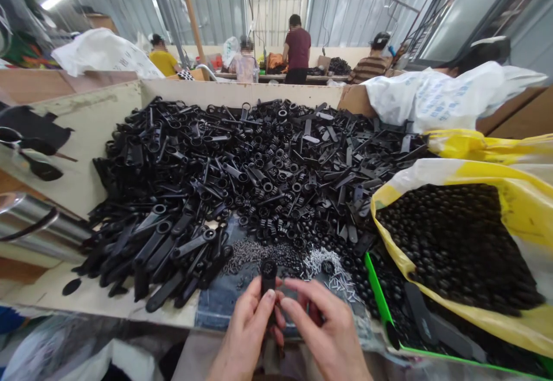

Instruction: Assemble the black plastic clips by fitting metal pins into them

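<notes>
In my left hand (250, 323) is a black plastic handle with a round ring end (268, 270), held upright, thumb across its front. My right hand (322, 323) is right beside it, thumb and fingers drawn together near the handle's side. Whatever those fingertips pinch, if anything, is too small to make out. Just beyond my hands lie a pile of small dark grey parts (253, 254) and a heap of silver pins (322, 263). The lower part of the handle is partly hidden by my fingers.
A large heap of black plastic parts (242, 162) fills the walled table. Similar handles (166, 248) lie at the left, near a metal flask (38, 225). On the right are a yellow-white sack of black balls (453, 248) and a green-edged tray (377, 289). Several people work farther back.
</notes>
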A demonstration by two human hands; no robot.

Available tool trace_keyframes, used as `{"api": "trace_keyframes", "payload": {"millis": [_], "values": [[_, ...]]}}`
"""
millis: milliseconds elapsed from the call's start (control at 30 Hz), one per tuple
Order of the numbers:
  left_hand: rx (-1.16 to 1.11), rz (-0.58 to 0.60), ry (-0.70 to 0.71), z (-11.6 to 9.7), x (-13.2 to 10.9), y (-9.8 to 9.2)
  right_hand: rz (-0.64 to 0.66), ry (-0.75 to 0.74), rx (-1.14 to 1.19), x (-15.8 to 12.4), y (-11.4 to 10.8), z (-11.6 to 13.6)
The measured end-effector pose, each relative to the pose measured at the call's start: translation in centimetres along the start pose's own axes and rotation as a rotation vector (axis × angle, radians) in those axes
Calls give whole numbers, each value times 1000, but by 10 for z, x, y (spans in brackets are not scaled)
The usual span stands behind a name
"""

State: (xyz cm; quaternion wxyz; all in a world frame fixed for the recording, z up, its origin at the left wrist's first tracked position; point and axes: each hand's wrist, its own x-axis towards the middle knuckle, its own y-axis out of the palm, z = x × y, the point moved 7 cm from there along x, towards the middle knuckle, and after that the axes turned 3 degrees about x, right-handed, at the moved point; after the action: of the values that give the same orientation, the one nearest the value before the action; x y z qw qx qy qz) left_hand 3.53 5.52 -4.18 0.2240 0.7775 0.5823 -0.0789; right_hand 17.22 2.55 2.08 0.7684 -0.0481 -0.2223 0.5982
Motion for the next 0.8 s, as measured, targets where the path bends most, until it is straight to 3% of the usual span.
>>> {"api": "trace_keyframes", "payload": {"millis": [67, 167, 300, 400, 500, 600, 667, 800], "values": [[102, 116, -5, -3, -4, 5, 44, 187, 114, 6, -1, -12], [289, 204, 50, -8, -14, 5, 197, 326, 351, 8, 12, -20], [467, 116, 218, -17, -28, -9, 295, 411, 556, 2, 27, -25], [538, 124, 293, -27, -33, -9, 240, 359, 496, 0, 24, -24], [590, 238, 289, -41, -33, 3, 148, 149, 351, 3, 10, -9], [640, 207, 366, -62, -32, 5, 78, 2, 291, 7, -4, 3], [653, 181, 432, -70, -33, 4, 51, 0, 314, 8, -10, 5], [686, 219, 515, -67, -38, 10, 82, 95, 356, 7, -6, 1]]}}
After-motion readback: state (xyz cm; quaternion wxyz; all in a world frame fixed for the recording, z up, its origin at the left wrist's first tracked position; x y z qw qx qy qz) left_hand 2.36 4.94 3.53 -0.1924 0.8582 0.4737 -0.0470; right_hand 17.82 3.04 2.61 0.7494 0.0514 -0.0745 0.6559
